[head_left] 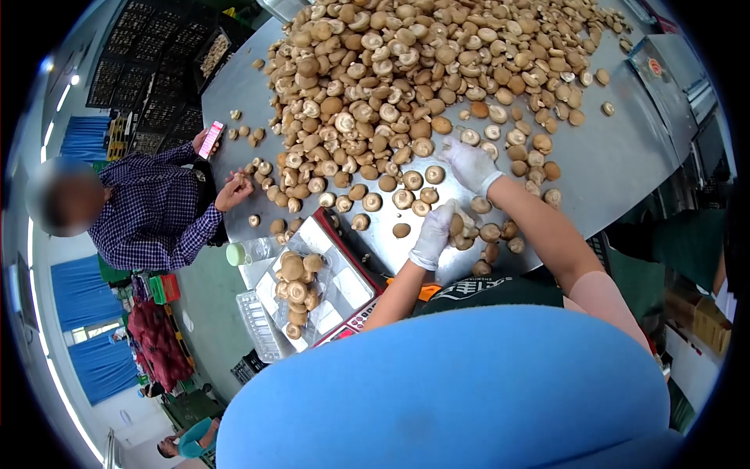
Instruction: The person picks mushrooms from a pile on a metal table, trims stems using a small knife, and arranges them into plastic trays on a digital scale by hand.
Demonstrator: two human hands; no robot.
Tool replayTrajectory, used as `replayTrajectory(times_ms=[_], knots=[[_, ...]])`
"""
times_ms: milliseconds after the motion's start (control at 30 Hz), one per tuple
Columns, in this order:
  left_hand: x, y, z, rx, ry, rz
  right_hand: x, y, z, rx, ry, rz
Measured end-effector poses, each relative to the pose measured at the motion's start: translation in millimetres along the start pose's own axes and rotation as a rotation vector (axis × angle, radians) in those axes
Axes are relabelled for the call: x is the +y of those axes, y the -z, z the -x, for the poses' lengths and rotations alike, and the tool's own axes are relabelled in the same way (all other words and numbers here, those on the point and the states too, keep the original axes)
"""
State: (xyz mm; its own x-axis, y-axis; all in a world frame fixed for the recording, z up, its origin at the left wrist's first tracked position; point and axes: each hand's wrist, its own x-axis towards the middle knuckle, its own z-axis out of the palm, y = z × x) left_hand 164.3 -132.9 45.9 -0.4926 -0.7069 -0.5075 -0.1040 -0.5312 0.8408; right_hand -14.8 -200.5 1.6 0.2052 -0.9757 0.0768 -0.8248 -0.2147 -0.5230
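Note:
A large heap of brown-capped mushrooms [375, 86] covers the far part of the metal table [625, 164], with loose ones scattered in front. My left hand [432, 237], in a thin white glove, is closed around mushrooms [462, 228] close to the table's near edge. My right hand [473, 166], gloved too, reaches over the metal with fingers stretched toward the heap's near edge. Its fingertips are near loose mushrooms, and I see nothing in them. Left of my hands, several mushrooms [295, 283] sit in a clear tray on a red-framed scale [355, 273].
Across the left corner, a person in a checked shirt [160, 203] holds a phone [211, 139], the other hand by the mushrooms. Beside the scale lie clear plastic trays [258, 324] and a green-lidded jar [236, 254]. A metal box [664, 86] stands at the right edge.

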Motion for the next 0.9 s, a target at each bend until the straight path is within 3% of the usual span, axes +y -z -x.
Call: replayTrajectory(times_ms=[33, 100, 167, 200, 233, 300, 333, 367, 400, 433, 500, 567, 633, 667, 700, 767, 800, 833, 900], knots=[[8.5, 3.9, 0.5, 0.016, 0.089, 0.26, 5.9, -4.8, 1.6, 0.001, 0.009, -0.002], [23.9, 7.6, -6.6, 0.185, -0.01, 0.504, 1.8, 3.1, 7.7, -0.158, -0.183, -0.117], [47.7, 30.6, -17.4, 0.185, -0.046, 0.45, -2.7, 17.3, 26.2, -0.135, -0.2, -0.139], [58.4, 27.3, -27.1, 0.296, -0.274, 0.337, -1.9, 22.0, 34.5, -0.086, -0.174, -0.14], [43.1, 54.7, -58.1, 0.329, -0.359, 0.059, -2.5, 27.1, 41.4, -0.038, -0.15, -0.143], [63.3, 48.1, -73.3, 0.472, -0.49, -0.442, -1.0, 31.9, 48.7, -0.076, -0.175, -0.104], [68.9, 47.0, -80.0, 0.473, -0.486, -0.442, 6.5, 28.4, 53.4, 0.004, -0.109, -0.292], [70.5, 47.4, -87.6, 0.431, -0.569, -0.908, 11.9, 26.7, 57.9, 0.085, -0.042, -0.48], [71.4, 47.3, -93.7, 0.367, -0.635, -1.375, 18.4, 24.7, 57.3, 0.21, 0.097, -0.365], [69.8, 48.3, -100.5, 0.366, -0.628, -1.374, 23.5, 23.5, 63.5, 0.205, 0.095, -0.368], [63.0, 53.8, -113.1, 0.26, -0.422, -1.565, 2.9, 64.8, 65.3, -0.009, -0.436, -0.864], [69.5, 55.4, -102.1, 0.238, -0.387, -1.497, 7.9, 72.2, 65.5, -0.034, -0.465, -0.931], [66.2, 53.1, -91.6, 0.332, -0.578, -1.287, 13.7, 69.8, 69.4, -0.002, -0.57, -1.152], [75.2, 39.5, -77.4, 0.359, -0.597, -1.229, 14.2, 65.9, 68.7, 0.059, -0.514, -1.081], [86.6, 25.5, -65.7, 0.258, -0.37, -1.245, 7.4, 70.3, 66.4, 0.056, -0.512, -1.081], [74.7, 13.8, -57.9, 0.088, -0.221, -1.481, -8.5, 81.0, 60.9, -0.099, -0.65, -1.115], [34.7, 23.3, -74.2, 0.177, -0.327, -1.531, -10.6, 76.3, 60.6, -0.111, -0.642, -1.109], [35.1, 25.4, -71.3, 0.196, -0.325, -1.522, -11.7, 68.2, 59.5, -0.111, -0.561, -1.161], [36.7, 30.8, -64.1, 0.171, -0.395, -1.116, -16.0, 66.7, 57.8, -0.12, -0.467, -1.205]])
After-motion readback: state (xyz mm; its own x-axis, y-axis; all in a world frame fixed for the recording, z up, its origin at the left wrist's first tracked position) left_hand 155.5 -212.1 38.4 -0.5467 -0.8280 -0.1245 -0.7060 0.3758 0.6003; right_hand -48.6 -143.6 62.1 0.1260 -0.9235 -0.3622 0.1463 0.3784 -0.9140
